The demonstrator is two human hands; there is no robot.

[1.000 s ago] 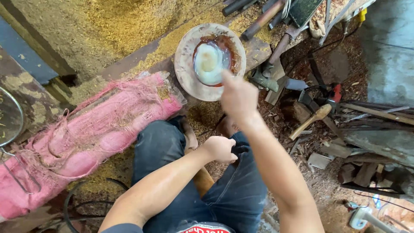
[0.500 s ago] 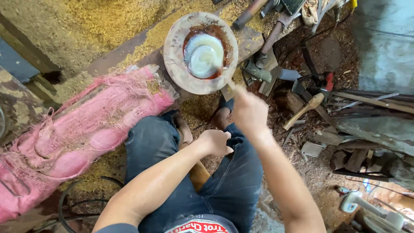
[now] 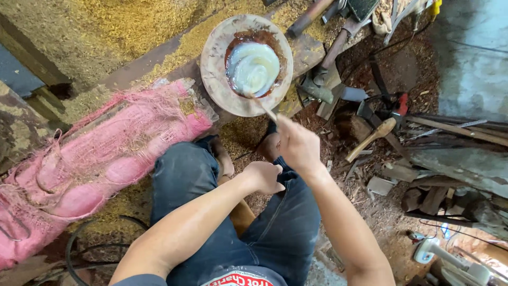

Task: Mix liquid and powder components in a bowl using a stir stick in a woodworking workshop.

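A round wooden bowl [image 3: 216, 69] stands on a sawdust-covered beam ahead of my knees. Its reddish-brown hollow holds white glossy paste [image 3: 254, 68]. My right hand [image 3: 297, 144] grips a thin stick [image 3: 263, 107] whose far end touches the near rim of the hollow. My left hand [image 3: 262, 176] is a closed fist resting between my knees, on or near a wooden piece [image 3: 241, 214] under my thighs. What the fist holds is hidden.
A pink mesh sack [image 3: 95, 164] lies to the left on the beam. Sawdust [image 3: 127, 26] is heaped beyond it. To the right, a hammer [image 3: 373, 139], metal tools [image 3: 328, 69], wood scraps and a black cable [image 3: 87, 238] crowd the floor.
My right hand has drawn back from over the bowl toward my knees, uncovering the stick. The view has shifted, with the bowl now further up and right.
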